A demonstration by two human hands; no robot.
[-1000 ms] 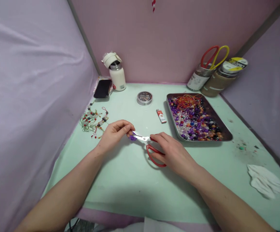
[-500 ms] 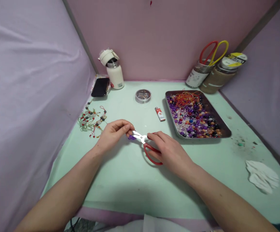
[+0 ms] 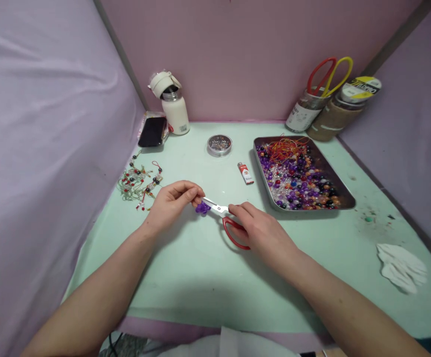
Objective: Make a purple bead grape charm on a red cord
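Note:
Near the middle of the table, my right hand [image 3: 262, 225] is wrapped round the red handles of a pair of scissors [image 3: 219, 208]. The blades reach left to the fingertips of my left hand [image 3: 180, 198]. That hand is closed in a pinch, and a small cluster of purple beads [image 3: 202, 208] hangs just under its fingertips, beside the blades. Any thread between the fingers is too fine to make out. To the left of my left hand lies a heap of beaded strings [image 3: 137, 183] with green cords and red and black beads.
A metal tray [image 3: 304, 210] of mixed beads and orange-red thread sits at the right. Behind my hands are a lighter [image 3: 245, 173] and a round clear case [image 3: 219, 145]. A bottle [image 3: 176, 114], a phone [image 3: 152, 132], jars [image 3: 304, 111] and a crumpled white cloth [image 3: 401, 267] stand or lie around.
The scissors' blades have come closer together at my left fingertips. More of the purple bead cluster now shows below them. The whole view has shifted slightly.

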